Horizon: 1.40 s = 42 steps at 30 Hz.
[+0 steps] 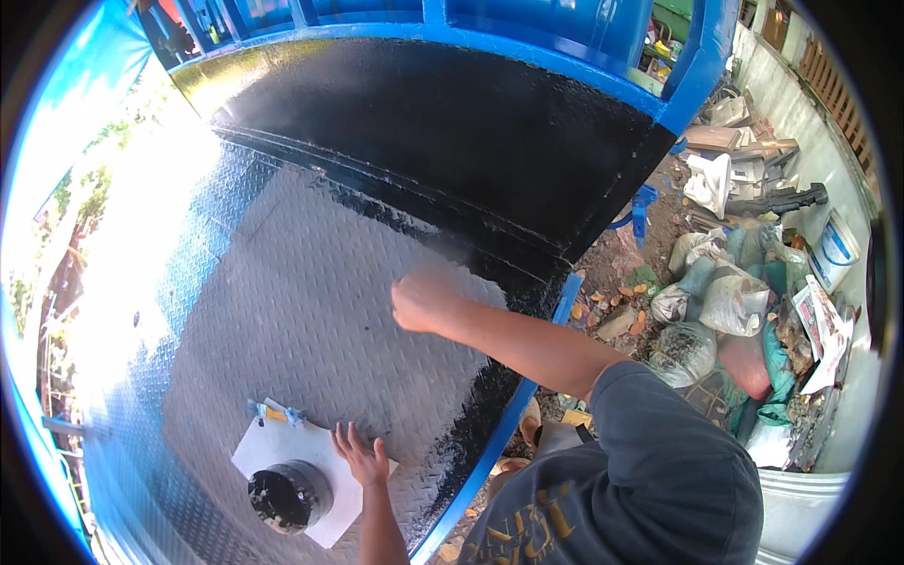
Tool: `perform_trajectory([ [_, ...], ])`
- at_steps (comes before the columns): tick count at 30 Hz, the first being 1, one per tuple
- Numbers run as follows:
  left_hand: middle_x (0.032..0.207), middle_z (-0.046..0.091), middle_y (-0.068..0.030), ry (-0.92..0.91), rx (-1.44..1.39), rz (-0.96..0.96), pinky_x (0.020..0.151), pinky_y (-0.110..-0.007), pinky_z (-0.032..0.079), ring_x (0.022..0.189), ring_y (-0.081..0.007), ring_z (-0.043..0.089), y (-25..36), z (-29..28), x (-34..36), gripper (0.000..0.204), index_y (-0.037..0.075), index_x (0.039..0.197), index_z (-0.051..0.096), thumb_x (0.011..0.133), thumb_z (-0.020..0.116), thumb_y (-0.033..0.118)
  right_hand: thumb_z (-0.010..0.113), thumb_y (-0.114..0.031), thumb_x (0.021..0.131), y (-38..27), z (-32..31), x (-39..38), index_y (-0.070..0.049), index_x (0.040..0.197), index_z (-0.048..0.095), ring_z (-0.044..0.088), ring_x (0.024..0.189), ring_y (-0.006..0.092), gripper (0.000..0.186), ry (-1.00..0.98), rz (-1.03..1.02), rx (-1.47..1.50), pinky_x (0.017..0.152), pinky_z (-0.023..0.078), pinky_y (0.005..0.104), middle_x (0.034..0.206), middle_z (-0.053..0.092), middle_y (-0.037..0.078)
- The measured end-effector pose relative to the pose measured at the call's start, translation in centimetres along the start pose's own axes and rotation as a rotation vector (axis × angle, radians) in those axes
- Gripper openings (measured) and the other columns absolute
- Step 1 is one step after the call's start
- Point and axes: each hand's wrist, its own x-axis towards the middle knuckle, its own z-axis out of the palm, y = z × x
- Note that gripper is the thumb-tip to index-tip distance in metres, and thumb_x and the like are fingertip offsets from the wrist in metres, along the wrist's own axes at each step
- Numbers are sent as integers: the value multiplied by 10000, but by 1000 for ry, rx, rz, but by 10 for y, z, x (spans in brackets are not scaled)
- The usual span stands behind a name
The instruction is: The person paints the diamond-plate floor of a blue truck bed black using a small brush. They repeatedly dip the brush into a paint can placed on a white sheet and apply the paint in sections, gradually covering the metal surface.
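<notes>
My right hand [424,301] is closed in a fist over the bare grey patch of a tread-patterned metal plate [320,273]; a blur beside it hides what it holds, if anything. Wet-looking black paint [490,400] borders the patch along its far and right sides. Fingers spread, my left hand [363,460] lies on the right edge of a white board [341,513]. On that board stands a round tin [311,485] smeared with black. A small yellow-and-white object with bluish wrapping [276,411] sits at the board's far corner.
Beyond the plate is a glossy black panel [424,122] under a blue metal frame [556,61]. Filled bags [734,299], a white bucket [834,250] and rubble crowd the ground at right, beside a wall. A blue edge [471,490] runs along the plate near my body.
</notes>
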Motion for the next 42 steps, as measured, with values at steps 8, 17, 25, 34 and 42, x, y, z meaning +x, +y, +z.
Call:
perform_trajectory([
  [8,1677,326,-237,-30,4,-14,1267,-609,249,1588,-485,194,3,3,1,856,72,1562,443,1010,475,726,700,-235,883,18,9,31,-11,920,803,778,932,388,249,24,19,51,816,622,500,960,797,202],
  [17,1671,327,-236,-63,26,-61,1255,-595,309,1579,-504,210,11,1,10,857,79,1544,446,939,634,657,680,-283,913,21,25,78,-8,934,790,775,952,390,297,28,-94,-42,851,617,501,987,793,211],
  [25,1668,338,-221,-64,86,-92,1245,-584,343,1581,-495,214,13,-4,5,865,85,1531,454,881,738,579,647,-270,913,-4,-1,115,1,914,807,775,921,400,315,-1,-122,-63,838,618,504,959,789,227],
  [34,1658,356,-221,-50,70,-95,1249,-573,344,1574,-487,235,15,-2,12,862,87,1521,469,867,757,570,676,-259,916,-5,24,161,-36,935,814,786,906,358,263,17,-121,-111,805,623,467,943,803,172],
  [42,1647,369,-231,-71,74,-106,1243,-578,347,1564,-495,248,16,0,13,877,91,1520,471,847,772,565,697,-186,882,-24,31,177,-69,909,812,776,909,375,167,85,-120,53,784,610,500,944,794,179],
])
